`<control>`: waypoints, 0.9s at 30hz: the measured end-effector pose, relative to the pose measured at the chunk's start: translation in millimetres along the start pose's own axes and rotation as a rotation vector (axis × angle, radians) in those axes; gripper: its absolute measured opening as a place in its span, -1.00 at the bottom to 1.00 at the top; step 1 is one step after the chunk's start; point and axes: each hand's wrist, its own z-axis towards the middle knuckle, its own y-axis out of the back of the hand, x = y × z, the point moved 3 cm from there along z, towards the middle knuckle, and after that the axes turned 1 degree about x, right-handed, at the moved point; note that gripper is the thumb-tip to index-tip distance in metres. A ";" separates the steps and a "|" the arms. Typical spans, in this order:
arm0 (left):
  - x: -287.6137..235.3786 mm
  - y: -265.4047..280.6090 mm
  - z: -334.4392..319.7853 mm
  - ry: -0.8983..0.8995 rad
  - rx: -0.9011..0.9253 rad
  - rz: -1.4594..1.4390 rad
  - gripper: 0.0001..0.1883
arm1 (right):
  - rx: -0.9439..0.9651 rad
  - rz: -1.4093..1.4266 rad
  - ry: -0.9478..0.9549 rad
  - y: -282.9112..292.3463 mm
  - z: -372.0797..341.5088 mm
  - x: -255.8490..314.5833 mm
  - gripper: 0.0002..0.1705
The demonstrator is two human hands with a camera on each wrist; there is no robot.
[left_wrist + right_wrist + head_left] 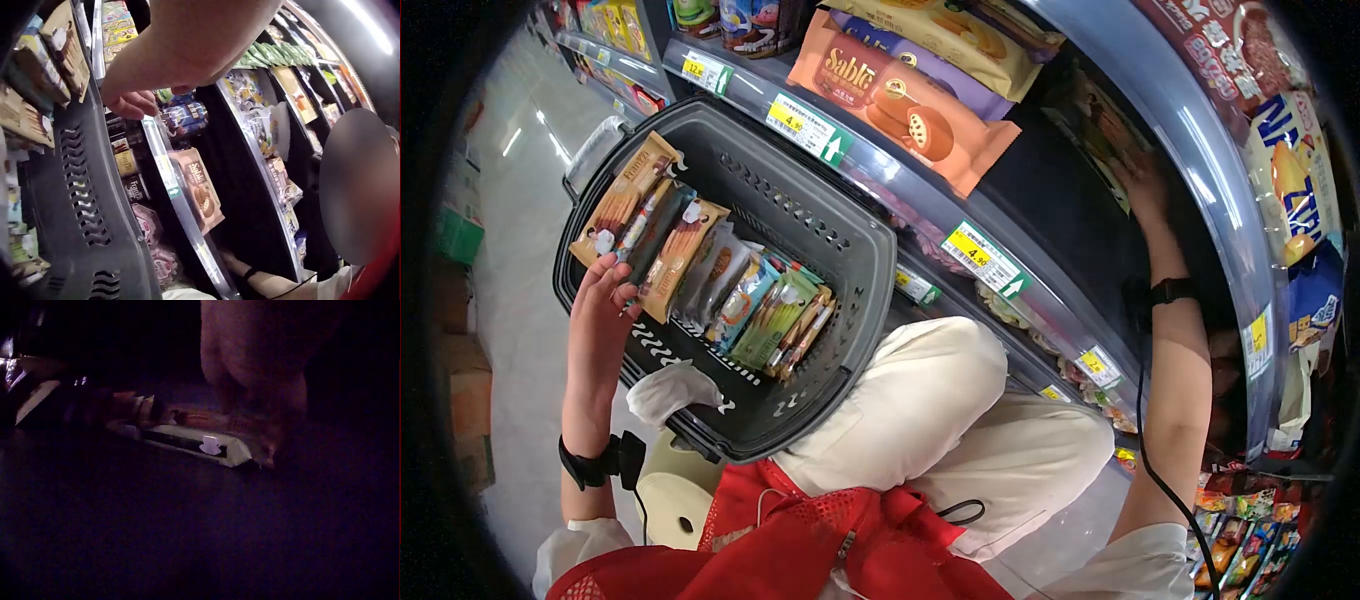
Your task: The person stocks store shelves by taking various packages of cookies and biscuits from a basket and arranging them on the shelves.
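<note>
Your right hand (pixel 1142 190) reaches deep over the dark shelf (pixel 1055 220) to a flat, dark, pale-edged packet (pixel 1095 130), its grip too dim to tell; open surface separates it from the orange Sablé bag (pixel 900 105) along the front edge. Your left hand (pixel 603 300), fingers loosely bent, holding nothing, is by the grey plastic basket (pixel 840 195)'s rim.

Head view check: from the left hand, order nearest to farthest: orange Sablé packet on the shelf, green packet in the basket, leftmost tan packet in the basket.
From the left hand:
1. Leftmost tan packet: at the left end of the basket, beside the hand.
2. Green packet: toward the basket's right side.
3. Orange Sablé packet: outside the basket, on the shelf.
</note>
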 end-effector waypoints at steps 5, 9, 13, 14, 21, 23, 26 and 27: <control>-2.6 -16.7 -11.1 -0.027 0.006 0.111 -0.78 | 0.139 -0.085 0.186 -3.8 -10.1 22.9 -0.29; 1.3 -25.0 -19.2 -0.027 0.010 0.179 -0.78 | 0.106 -0.190 0.228 -9.4 0.7 14.4 -0.28; 10.9 -27.4 -17.7 -0.029 0.064 0.214 -0.77 | 0.197 -0.048 0.208 -12.9 9.5 12.4 -0.25; 12.7 -28.6 -17.5 -0.029 0.076 0.219 -0.78 | 0.218 0.040 0.260 -14.8 11.0 14.3 -0.23; 27.9 -32.3 -10.4 0.003 0.090 0.234 -0.77 | 0.127 -0.137 0.239 18.3 -0.1 65.2 -0.24; 31.2 -30.9 -8.4 0.009 0.077 0.213 -0.77 | 0.103 -0.195 0.208 9.7 8.7 49.0 -0.33; 33.0 -27.6 -6.1 0.012 0.060 0.200 -0.77 | 0.068 -0.256 0.236 7.4 16.0 46.1 -0.34; 32.8 -26.5 -5.4 0.011 0.058 0.205 -0.77 | 0.057 -0.305 0.250 7.5 18.2 48.5 -0.32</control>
